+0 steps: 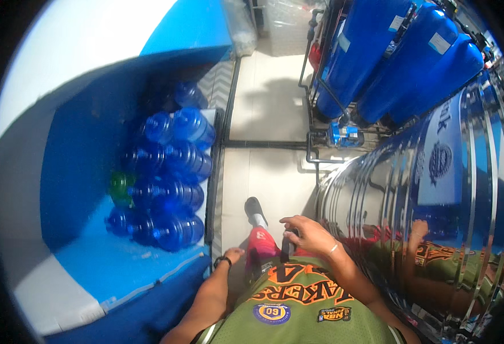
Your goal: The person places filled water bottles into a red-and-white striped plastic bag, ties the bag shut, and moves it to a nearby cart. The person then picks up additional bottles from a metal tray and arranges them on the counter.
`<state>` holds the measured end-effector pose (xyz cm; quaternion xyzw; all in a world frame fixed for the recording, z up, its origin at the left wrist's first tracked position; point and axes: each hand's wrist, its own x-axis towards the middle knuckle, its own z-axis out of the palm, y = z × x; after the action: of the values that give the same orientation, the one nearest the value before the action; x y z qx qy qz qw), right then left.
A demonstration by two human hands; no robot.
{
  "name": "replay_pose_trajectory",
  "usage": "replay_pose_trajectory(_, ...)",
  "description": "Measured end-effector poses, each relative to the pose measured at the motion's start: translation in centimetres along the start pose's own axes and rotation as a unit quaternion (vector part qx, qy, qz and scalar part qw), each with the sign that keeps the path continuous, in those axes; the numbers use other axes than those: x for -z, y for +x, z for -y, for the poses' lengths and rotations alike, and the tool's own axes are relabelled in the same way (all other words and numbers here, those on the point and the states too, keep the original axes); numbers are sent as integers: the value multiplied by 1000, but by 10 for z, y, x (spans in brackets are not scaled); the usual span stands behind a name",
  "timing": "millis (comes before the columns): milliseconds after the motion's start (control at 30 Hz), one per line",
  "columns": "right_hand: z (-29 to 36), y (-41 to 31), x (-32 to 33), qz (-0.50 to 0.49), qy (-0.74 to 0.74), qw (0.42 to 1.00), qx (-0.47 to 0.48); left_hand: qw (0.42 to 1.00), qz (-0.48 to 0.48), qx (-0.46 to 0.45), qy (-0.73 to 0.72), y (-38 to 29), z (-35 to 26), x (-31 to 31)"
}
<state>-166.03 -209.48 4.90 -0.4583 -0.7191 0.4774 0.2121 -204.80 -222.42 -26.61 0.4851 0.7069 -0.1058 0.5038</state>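
My right hand [314, 234] hangs before my waist with thumb and fingers apart, nothing seen in its grasp. Just beyond its thumb is a narrow dark thing [285, 250], partly hidden; I cannot tell what it is. My left hand [234, 255] is low at my side, a black band on its wrist; its fingers are partly hidden. To the left, several blue plastic water jugs [178, 232] lie stacked on their sides, and a green jug [122, 188] is among them. Close on my right stands a polished ribbed steel tank [363, 198].
Tall blue filter tanks [385, 77] rise at the far right, with a small blue pump [342, 135] and dark pipes [310, 148] at floor level. A dark channel crosses the tiled floor [269, 172]. Plastic-wrapped goods [290, 26] stand ahead. A blue and white wall [79, 163] curves along the left.
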Motion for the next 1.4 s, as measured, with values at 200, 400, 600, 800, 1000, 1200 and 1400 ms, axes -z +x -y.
replay_pose_trajectory(200,-51,77,37,-25,-246,946,-211,937,149,-143,282,127,-55,137)
replay_pose_trajectory(400,-79,139,39,2,-204,951,-233,975,-44,-217,15,250,-209,320)
replay_pose_trajectory(600,-98,241,55,55,-158,955,-245,973,-88,-212,38,316,-344,445)
replay_pose_trajectory(800,-131,382,130,119,-250,943,-184,975,-51,-212,-47,354,-346,464)
replay_pose_trajectory(1000,-125,530,222,122,-263,955,-60,983,-78,-145,-85,360,-297,486)
replay_pose_trajectory(1200,-135,651,266,131,-167,976,-52,990,35,-52,128,416,-289,540)
replay_pose_trajectory(1400,-137,721,277,149,167,959,-176,939,170,-241,179,566,-416,660)
